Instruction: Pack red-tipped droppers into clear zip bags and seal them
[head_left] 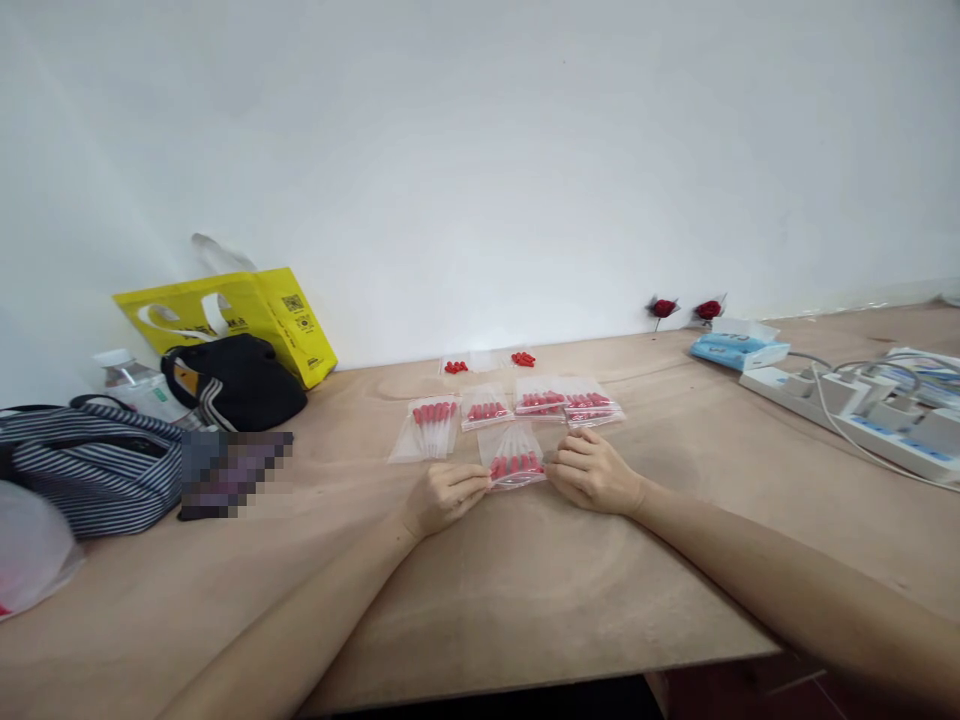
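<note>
A clear zip bag (pixel 516 444) lies on the wooden table, its opening edge towards me. Inside are several thin pale sticks with red tips (pixel 515 465), the red ends close to that edge. My left hand (pixel 448 497) pinches the bag's near left corner. At the near right corner my right hand (pixel 592 472) grips the same bag with curled fingers. Just beyond lie a bag of red-tipped sticks (pixel 433 425) on the left, a bag (pixel 486 408) in the middle, and overlapping bags (pixel 559 398) on the right, all with red pieces showing.
Small red pieces (pixel 455 367) and more red pieces (pixel 523 359) lie near the wall. At left are a yellow bag (pixel 277 325), a black cap (pixel 240 385), a bottle (pixel 142 385) and a striped bag (pixel 97 465). At right are a tissue pack (pixel 739 350) and a power strip (pixel 825 410).
</note>
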